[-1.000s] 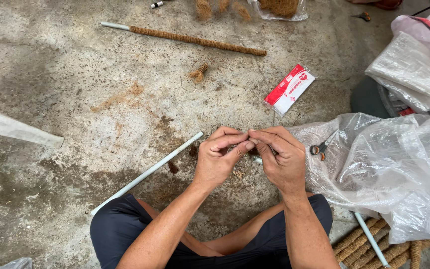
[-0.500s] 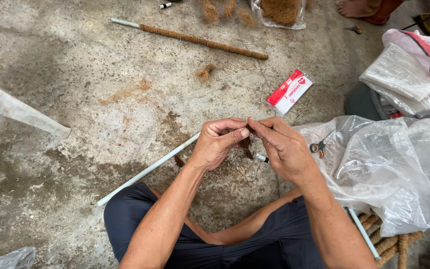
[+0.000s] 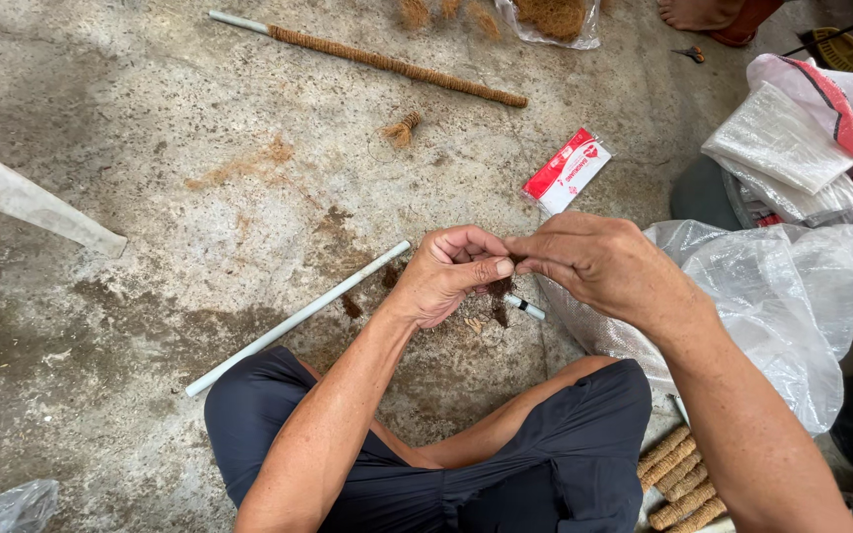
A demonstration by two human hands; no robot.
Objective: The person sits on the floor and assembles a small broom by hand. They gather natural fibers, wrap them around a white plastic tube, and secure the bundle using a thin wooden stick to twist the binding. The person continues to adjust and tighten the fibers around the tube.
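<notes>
Left hand (image 3: pixel 446 271) and right hand (image 3: pixel 594 262) pinch a brown fibre tuft (image 3: pixel 499 288) together above the white pipe (image 3: pixel 298 318).

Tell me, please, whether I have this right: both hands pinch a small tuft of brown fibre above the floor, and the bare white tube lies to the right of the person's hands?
Not quite. The head view shows the left hand and the right hand pinching the brown fibre tuft, but the bare white tube lies on the floor to their left, not their right.
</notes>
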